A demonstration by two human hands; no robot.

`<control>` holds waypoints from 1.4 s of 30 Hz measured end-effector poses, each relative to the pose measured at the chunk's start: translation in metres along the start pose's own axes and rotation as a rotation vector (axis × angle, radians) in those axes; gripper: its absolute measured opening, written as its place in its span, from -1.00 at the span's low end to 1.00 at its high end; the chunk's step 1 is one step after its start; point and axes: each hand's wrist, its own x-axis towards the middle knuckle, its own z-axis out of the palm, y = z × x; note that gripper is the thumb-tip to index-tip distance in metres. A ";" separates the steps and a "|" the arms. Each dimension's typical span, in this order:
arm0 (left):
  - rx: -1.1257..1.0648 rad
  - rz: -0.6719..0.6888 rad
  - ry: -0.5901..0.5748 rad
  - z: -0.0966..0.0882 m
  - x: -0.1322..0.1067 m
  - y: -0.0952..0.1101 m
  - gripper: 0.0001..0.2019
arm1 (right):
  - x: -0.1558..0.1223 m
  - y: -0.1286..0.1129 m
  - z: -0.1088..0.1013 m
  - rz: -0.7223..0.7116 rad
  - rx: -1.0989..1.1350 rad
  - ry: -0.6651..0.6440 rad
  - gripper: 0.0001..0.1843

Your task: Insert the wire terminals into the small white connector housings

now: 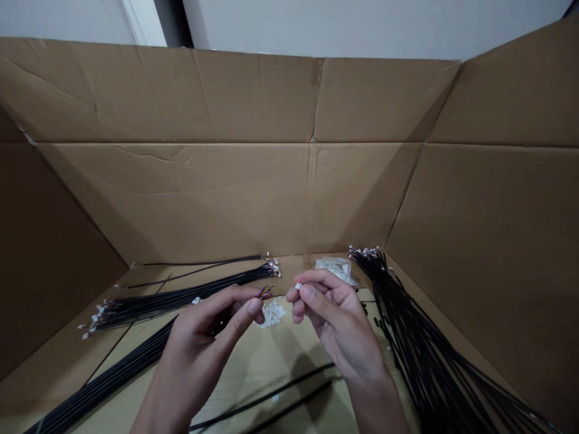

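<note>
Head: connector (pixel 298 286) inside cardboard box (pixel 226 199)

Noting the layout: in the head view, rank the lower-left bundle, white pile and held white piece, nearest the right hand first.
1. White piece: in the right hand.
2. White pile: left of that hand.
3. Lower-left bundle: past the left hand.

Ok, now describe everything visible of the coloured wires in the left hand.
The coloured wires are a small bunch of thin strands, seemingly plastic-coated, with blue, yellow and reddish ones showing; too small to count. The left hand pinches them at the thumb and fingertips. Their ends fan slightly, pointing up and rightward, apart from the right hand.
</note>
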 end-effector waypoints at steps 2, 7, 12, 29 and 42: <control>0.005 -0.003 0.004 0.000 0.000 0.001 -0.81 | 0.001 0.001 -0.001 0.011 0.014 -0.007 -0.96; 0.013 -0.015 0.061 -0.003 -0.001 0.004 -0.84 | 0.004 0.003 -0.005 0.040 0.072 -0.083 -0.94; 0.045 0.006 0.090 -0.002 -0.005 0.004 -0.89 | 0.005 0.001 -0.006 0.034 0.070 -0.098 -0.91; 0.073 -0.095 0.268 0.011 -0.024 0.009 -0.83 | -0.006 -0.005 0.009 0.001 -0.378 0.034 -0.84; 0.042 -0.097 0.184 0.015 -0.020 0.004 -0.81 | -0.007 -0.003 0.011 0.015 -0.359 0.050 -0.83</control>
